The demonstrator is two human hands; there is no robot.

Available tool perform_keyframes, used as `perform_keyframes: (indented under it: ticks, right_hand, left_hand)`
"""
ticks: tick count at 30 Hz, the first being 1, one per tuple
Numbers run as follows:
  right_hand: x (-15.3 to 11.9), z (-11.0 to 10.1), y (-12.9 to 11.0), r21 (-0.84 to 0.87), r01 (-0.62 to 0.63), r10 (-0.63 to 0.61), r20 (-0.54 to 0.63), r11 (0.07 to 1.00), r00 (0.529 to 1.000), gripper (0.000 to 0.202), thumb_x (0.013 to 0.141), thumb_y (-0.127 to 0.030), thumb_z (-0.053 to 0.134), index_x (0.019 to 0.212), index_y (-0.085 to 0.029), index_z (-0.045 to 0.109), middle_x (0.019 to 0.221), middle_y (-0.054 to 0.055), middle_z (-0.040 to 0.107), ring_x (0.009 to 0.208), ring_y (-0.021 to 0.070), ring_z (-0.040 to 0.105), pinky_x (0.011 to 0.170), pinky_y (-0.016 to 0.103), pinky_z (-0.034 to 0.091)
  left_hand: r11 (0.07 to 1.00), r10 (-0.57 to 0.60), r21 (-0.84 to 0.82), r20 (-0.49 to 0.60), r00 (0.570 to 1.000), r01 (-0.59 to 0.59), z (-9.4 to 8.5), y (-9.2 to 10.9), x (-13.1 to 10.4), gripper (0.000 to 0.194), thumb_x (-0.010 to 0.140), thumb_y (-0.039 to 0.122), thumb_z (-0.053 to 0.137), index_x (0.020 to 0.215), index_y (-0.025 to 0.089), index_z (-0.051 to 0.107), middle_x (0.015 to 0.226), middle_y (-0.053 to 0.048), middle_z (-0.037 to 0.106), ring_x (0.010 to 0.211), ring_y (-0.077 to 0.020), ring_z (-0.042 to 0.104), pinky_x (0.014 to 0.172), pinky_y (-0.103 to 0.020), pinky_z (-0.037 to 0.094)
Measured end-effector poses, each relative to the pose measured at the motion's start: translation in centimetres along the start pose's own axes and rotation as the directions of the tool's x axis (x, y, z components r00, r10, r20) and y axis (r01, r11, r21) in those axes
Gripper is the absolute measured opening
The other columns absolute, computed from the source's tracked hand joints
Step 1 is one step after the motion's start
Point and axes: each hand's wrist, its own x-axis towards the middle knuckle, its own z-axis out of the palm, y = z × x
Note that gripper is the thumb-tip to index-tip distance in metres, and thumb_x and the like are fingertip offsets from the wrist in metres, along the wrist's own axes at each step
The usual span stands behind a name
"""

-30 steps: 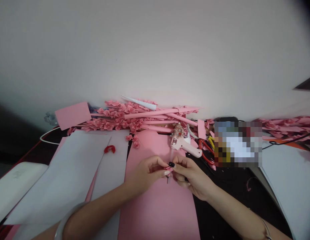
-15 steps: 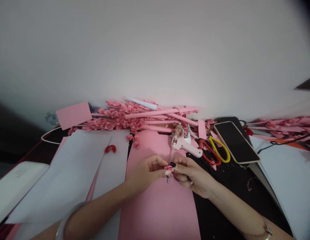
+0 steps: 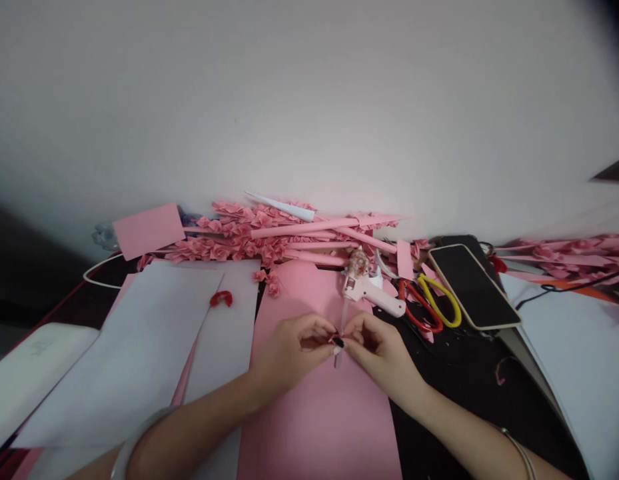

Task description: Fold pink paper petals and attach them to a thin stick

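Observation:
My left hand (image 3: 293,350) and my right hand (image 3: 384,353) meet over a pink sheet of paper (image 3: 314,413). Between their pinched fingertips is a small pink paper piece (image 3: 332,341), mostly covered by the fingers, so its exact shape is unclear. Both hands are closed on it. Just beyond them lies a pale pink glue gun (image 3: 372,293). Its translucent glue stick (image 3: 344,315) runs toward me and passes under the fingertips.
Pink paper flowers (image 3: 259,220) on stems are piled along the wall. To the right lie red-and-yellow-handled scissors (image 3: 439,300) and a phone (image 3: 474,287). White sheets (image 3: 124,340) cover the left side, with a red curved object (image 3: 220,299) on them.
My right hand has turned, its fingertips now meeting the left ones more squarely. The pink paper piece is more hidden than before. The things on the table lie as they did.

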Motion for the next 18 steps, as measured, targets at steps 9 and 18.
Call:
perform_keyframes:
  ticks: [9,18]
  right_hand:
    - [0.45,-0.46,-0.45,0.149,-0.198,0.174,0.161,0.969,0.972,0.036,0.075,-0.042,0.064,0.061,-0.018,0.041,0.05,-0.008,0.034,0.044,0.0062,0.026,0.042,0.021,0.019]
    - [0.54,-0.87,-0.81,0.337,-0.399,0.293,0.323,0.853,0.9,0.04,0.072,-0.049,0.065,0.064,-0.018,0.041,0.043,-0.012,0.029,0.038,0.0028,0.017,0.038,0.019,0.01]
  left_hand:
    - [0.985,0.074,0.154,0.018,0.997,-0.076,0.2,0.07,-0.23,0.008,0.076,0.021,0.063,0.078,0.013,0.064,0.078,-0.004,0.068,0.073,-0.015,0.064,0.069,-0.025,0.051]
    - [0.975,0.114,0.186,0.038,0.993,-0.119,0.28,0.31,-0.3,0.008,0.078,0.021,0.061,0.079,0.014,0.065,0.074,-0.003,0.069,0.07,-0.0141,0.064,0.067,-0.023,0.051]
